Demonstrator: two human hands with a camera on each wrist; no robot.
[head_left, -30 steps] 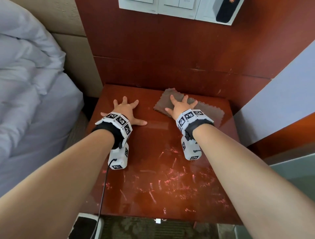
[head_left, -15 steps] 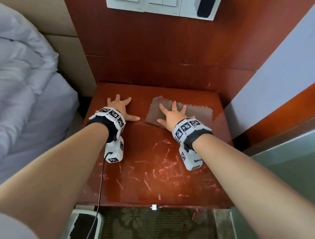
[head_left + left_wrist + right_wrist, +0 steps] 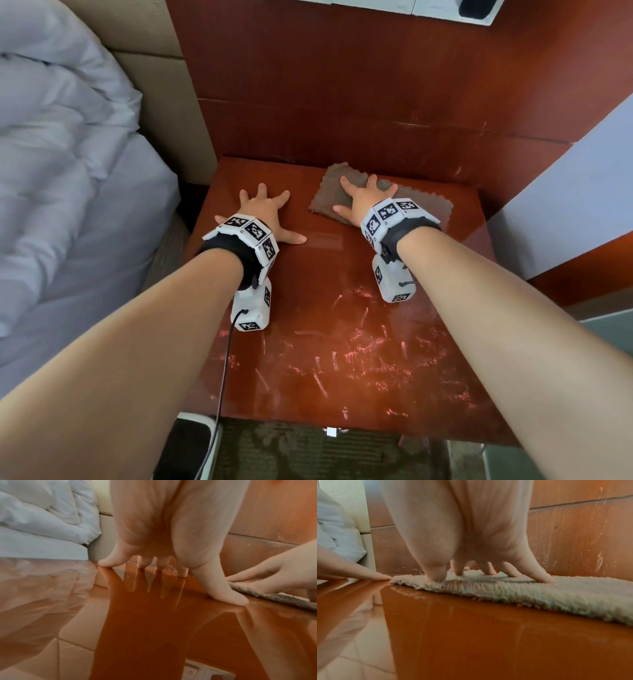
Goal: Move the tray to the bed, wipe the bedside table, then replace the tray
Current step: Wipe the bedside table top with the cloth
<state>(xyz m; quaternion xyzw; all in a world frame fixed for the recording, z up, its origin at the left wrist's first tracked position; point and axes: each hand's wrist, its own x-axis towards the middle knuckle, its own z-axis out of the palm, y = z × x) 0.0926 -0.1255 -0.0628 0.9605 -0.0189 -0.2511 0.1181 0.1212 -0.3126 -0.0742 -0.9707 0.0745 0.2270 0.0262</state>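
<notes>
The red-brown glossy bedside table (image 3: 342, 342) carries a grey-brown cloth (image 3: 421, 209) at its back right, close to the wall panel. My right hand (image 3: 363, 202) lies flat on the cloth with straight, spread fingers; the right wrist view shows those fingers (image 3: 537, 573) pressing into the fluffy cloth (image 3: 539, 592). My left hand (image 3: 263, 212) rests open on the bare wood at the back left, its thumb nearly at the cloth's left edge. In the left wrist view the left hand's fingertips (image 3: 229, 596) press the table beside the cloth (image 3: 283, 600). No tray is in view.
The bed with white bedding (image 3: 68, 171) is along the table's left side. A wood wall panel (image 3: 342, 102) backs the table and a pale wall (image 3: 565, 205) closes its right. A switch panel (image 3: 411, 7) is above. A dark-screened device (image 3: 185, 445) and cable (image 3: 222, 359) are at the front left.
My right hand has slid the cloth back toward the wall from a spot slightly nearer me half a second ago. The left hand stays planted in place.
</notes>
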